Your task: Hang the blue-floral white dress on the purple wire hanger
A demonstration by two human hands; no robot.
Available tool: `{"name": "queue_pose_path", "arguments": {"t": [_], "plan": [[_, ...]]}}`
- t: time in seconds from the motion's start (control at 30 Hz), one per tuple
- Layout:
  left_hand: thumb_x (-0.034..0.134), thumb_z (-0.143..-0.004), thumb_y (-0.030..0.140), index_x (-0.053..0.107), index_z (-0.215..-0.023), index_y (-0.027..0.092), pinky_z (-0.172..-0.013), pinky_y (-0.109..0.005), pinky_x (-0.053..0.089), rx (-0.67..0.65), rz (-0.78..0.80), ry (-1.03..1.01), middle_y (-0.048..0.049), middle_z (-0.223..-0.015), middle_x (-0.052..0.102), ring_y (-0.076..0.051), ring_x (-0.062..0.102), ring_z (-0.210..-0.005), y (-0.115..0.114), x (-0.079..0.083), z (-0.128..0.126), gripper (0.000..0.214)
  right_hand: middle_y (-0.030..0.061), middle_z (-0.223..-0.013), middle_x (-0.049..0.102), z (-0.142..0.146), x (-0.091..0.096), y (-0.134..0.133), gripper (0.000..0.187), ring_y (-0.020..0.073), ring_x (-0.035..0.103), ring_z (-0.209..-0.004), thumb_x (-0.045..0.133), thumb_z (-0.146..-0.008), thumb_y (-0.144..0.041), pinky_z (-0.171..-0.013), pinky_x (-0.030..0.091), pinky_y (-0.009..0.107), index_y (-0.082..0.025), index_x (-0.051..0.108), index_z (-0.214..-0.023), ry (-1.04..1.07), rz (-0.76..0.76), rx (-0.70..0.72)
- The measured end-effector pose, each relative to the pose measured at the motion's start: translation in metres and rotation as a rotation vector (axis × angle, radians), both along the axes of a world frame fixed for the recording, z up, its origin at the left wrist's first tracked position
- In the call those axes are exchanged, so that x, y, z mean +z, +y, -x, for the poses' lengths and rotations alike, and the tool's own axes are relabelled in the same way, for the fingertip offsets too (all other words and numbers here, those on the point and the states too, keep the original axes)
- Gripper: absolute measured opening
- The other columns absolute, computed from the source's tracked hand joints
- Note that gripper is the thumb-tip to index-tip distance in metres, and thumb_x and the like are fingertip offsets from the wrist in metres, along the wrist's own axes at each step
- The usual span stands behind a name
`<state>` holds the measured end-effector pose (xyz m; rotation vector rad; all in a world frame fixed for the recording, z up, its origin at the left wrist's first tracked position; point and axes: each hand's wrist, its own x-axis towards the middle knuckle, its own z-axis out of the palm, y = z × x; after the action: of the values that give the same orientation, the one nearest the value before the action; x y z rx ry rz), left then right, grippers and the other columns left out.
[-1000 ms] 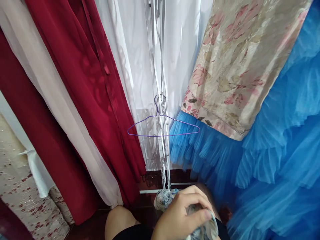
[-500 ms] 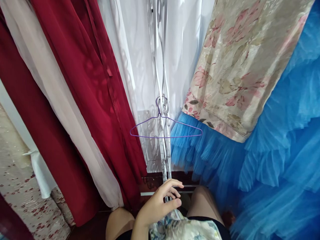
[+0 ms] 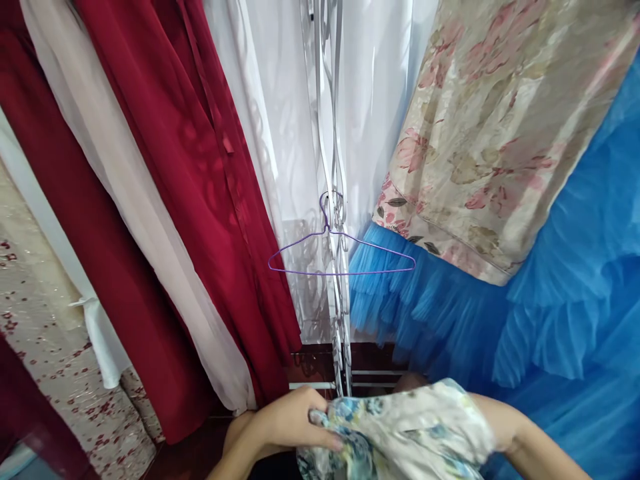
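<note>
At the bottom centre, my left hand (image 3: 296, 421) grips the edge of a white floral garment (image 3: 415, 427) with blue and green flowers, thumb on top. Its exact kind cannot be told while it is bunched up. My right hand (image 3: 493, 420) is covered by the garment's right side; only the wrist and forearm show, so its fingers are hidden. Above and apart from both hands, a purple wire hanger (image 3: 342, 273) with nothing on it hangs from a white metal rack (image 3: 338, 293).
Dark red drapes (image 3: 190, 220) and a pale panel (image 3: 135, 173) hang at left. White fabric (image 3: 373, 93) is behind the rack. A beige floral cloth (image 3: 480, 153) and blue ruffled tulle (image 3: 575, 300) hang at right. Low rails (image 3: 377, 373) cross behind the garment.
The floral garment has been lifted from my lap. My left hand, open before, has closed on it. My right forearm has come into view at right.
</note>
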<state>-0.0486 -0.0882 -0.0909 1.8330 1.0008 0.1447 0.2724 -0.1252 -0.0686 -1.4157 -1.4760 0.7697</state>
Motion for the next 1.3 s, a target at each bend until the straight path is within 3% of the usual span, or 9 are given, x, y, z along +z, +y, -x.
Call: {"name": "queue_pose_path", "arguments": {"t": [0.13, 0.27, 0.4, 0.5, 0.77, 0.87, 1.0, 1.17, 1.3], "plan": [[0.084, -0.067, 0.044, 0.066, -0.052, 0.021, -0.07, -0.029, 0.036, 0.114, -0.431, 0.184, 0.0043, -0.051, 0.052, -0.014, 0.042, -0.055, 0.027, 0.0, 0.044, 0.033, 0.0089, -0.092, 0.079, -0.003, 0.035, 0.019, 0.036, 0.0255, 0.074, -0.082, 0.073, -0.086, -0.053, -0.07, 0.059, 0.035, -0.018, 0.08, -0.092, 0.075, 0.362, 0.462], [0.089, -0.058, 0.037, 0.074, -0.057, 0.03, -0.083, -0.034, 0.039, 0.262, -0.542, 0.092, -0.0025, -0.069, 0.072, -0.028, 0.061, -0.079, 0.062, 0.01, 0.081, 0.016, 0.0087, -0.113, 0.076, 0.011, 0.068, 0.035, 0.045, 0.0249, 0.07, -0.098, 0.065, -0.092, -0.053, -0.083, 0.055, 0.033, -0.021, 0.076, -0.121, 0.111, 0.441, 0.844], [0.096, -0.041, 0.032, 0.074, -0.057, 0.03, -0.095, -0.037, 0.041, 0.475, -0.502, -0.113, -0.0051, -0.08, 0.076, -0.034, 0.061, -0.099, 0.105, 0.052, 0.102, 0.027, 0.001, -0.073, 0.067, 0.03, 0.076, 0.07, 0.059, 0.0176, 0.059, -0.061, 0.07, -0.088, -0.044, -0.051, 0.042, 0.025, -0.017, 0.061, -0.14, -0.151, 0.048, 0.61], [0.094, -0.043, 0.033, 0.072, -0.057, 0.028, -0.093, -0.034, 0.044, 0.577, -0.529, -0.1, -0.003, -0.081, 0.077, -0.031, 0.063, -0.096, 0.139, 0.087, 0.109, 0.027, -0.0005, -0.067, 0.063, 0.042, 0.077, 0.108, 0.06, 0.0184, 0.058, -0.059, 0.064, -0.091, -0.039, -0.054, 0.037, 0.027, -0.015, 0.054, -0.146, -0.474, -0.26, 0.299], [0.085, -0.058, 0.029, 0.065, -0.053, 0.023, -0.088, -0.031, 0.045, 0.522, -0.716, 0.147, -0.0035, -0.07, 0.069, -0.026, 0.06, -0.089, 0.199, 0.126, 0.106, 0.021, 0.0149, -0.098, 0.079, 0.064, 0.086, 0.168, 0.038, 0.0281, 0.073, -0.093, 0.049, -0.102, -0.035, -0.066, 0.039, 0.029, -0.012, 0.073, -0.121, -0.761, -0.186, 0.149], [0.081, -0.061, 0.027, 0.064, -0.055, 0.022, -0.098, -0.037, 0.041, 0.492, -0.816, 0.222, -0.0068, -0.081, 0.07, -0.031, 0.056, -0.102, 0.205, 0.138, 0.106, 0.019, 0.012, -0.084, 0.078, 0.064, 0.088, 0.164, 0.039, 0.0257, 0.073, -0.08, 0.044, -0.103, -0.035, -0.06, 0.033, 0.03, -0.018, 0.078, -0.094, -0.827, -0.199, 0.144], [0.079, -0.063, 0.023, 0.067, -0.063, 0.021, -0.109, -0.047, 0.031, 0.397, -0.935, 0.259, -0.0111, -0.112, 0.07, -0.037, 0.045, -0.121, 0.198, 0.16, 0.1, 0.011, 0.011, -0.083, 0.078, 0.062, 0.088, 0.156, 0.034, 0.0248, 0.072, -0.077, 0.048, -0.1, -0.03, -0.059, 0.032, 0.03, -0.02, 0.078, -0.09, -0.856, -0.22, 0.132], [0.067, -0.069, 0.017, 0.059, -0.06, 0.019, -0.107, -0.042, 0.036, 0.072, -1.105, 0.084, -0.0123, -0.121, 0.068, -0.033, 0.053, -0.121, 0.179, 0.18, 0.062, 0.012, 0.0086, -0.083, 0.079, 0.067, 0.086, 0.148, 0.032, 0.0248, 0.073, -0.079, 0.051, -0.1, -0.034, -0.063, 0.038, 0.029, -0.02, 0.079, -0.103, -0.787, -0.274, 0.228], [0.061, -0.071, 0.016, 0.057, -0.07, 0.019, -0.082, -0.031, 0.046, 0.198, -1.024, -0.174, -0.0048, -0.093, 0.067, -0.022, 0.063, -0.092, 0.175, 0.177, 0.042, 0.005, 0.0112, -0.084, 0.078, 0.055, 0.083, 0.14, 0.065, 0.0296, 0.074, -0.081, 0.054, -0.095, -0.062, -0.066, 0.046, 0.031, -0.011, 0.066, -0.134, -0.766, -0.296, 0.347]]}}
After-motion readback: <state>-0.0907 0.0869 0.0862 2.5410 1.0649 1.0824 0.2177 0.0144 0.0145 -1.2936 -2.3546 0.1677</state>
